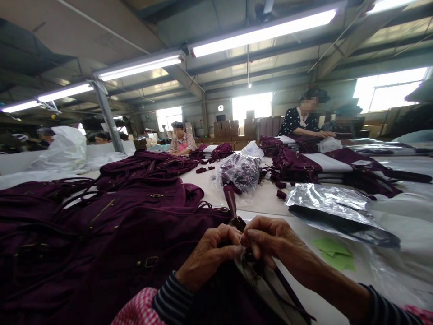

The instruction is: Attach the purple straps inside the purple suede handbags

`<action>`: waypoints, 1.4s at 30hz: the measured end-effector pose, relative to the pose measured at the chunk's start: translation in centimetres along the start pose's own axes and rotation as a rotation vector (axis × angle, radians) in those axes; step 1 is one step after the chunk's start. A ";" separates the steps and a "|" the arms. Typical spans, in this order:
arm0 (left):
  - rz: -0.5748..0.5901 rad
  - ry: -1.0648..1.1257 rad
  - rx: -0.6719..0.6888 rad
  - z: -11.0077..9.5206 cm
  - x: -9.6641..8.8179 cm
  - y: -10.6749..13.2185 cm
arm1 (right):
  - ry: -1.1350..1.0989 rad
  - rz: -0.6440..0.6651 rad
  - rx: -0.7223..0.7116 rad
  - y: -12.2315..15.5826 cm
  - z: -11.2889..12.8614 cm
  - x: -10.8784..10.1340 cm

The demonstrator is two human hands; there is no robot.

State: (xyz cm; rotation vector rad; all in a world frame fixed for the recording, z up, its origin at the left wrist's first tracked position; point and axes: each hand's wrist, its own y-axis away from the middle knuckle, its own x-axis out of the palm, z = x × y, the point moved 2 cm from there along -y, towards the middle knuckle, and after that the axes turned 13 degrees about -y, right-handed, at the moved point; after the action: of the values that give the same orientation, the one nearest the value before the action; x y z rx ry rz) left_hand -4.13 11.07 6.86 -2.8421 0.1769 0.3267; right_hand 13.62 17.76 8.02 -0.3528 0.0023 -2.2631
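My left hand [213,250] and my right hand [275,239] meet at the lower centre, fingertips pinched close together. What they pinch is small and mostly hidden by the fingers. Right below them is a dark purple bag [233,293] with a pale edge or lining and a thin strap hanging on its right side. A purple strap piece with a gold zipper [231,198] runs up from just beyond my fingers toward a clear plastic bag [241,169] holding dark purple pieces.
Purple bags with gold buckles [135,234] cover the left of the table. At right lie stacked purple bags with white bands [328,162], a silver plastic sleeve [338,207] and green paper slips [334,253]. Co-workers [181,141] are across the table; one wears a dotted top [293,122].
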 end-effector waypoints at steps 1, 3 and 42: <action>0.002 0.014 -0.008 -0.1 0.0 0.0 | 0.002 -0.001 0.010 -0.1 -0.1 -0.1; 0.008 0.024 -0.026 -0.2 0.1 0.1 | 0.000 0.004 0.025 -0.2 -0.2 -0.2; -0.096 0.000 -0.099 -0.1 0.3 -0.1 | -0.024 -0.031 0.078 -0.1 -1.0 0.5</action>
State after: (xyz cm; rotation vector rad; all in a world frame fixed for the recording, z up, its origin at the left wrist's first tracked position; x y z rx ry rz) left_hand -3.82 11.09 6.86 -2.9357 0.0241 0.3228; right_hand 13.00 17.28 7.17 -0.3404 -0.1039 -2.2824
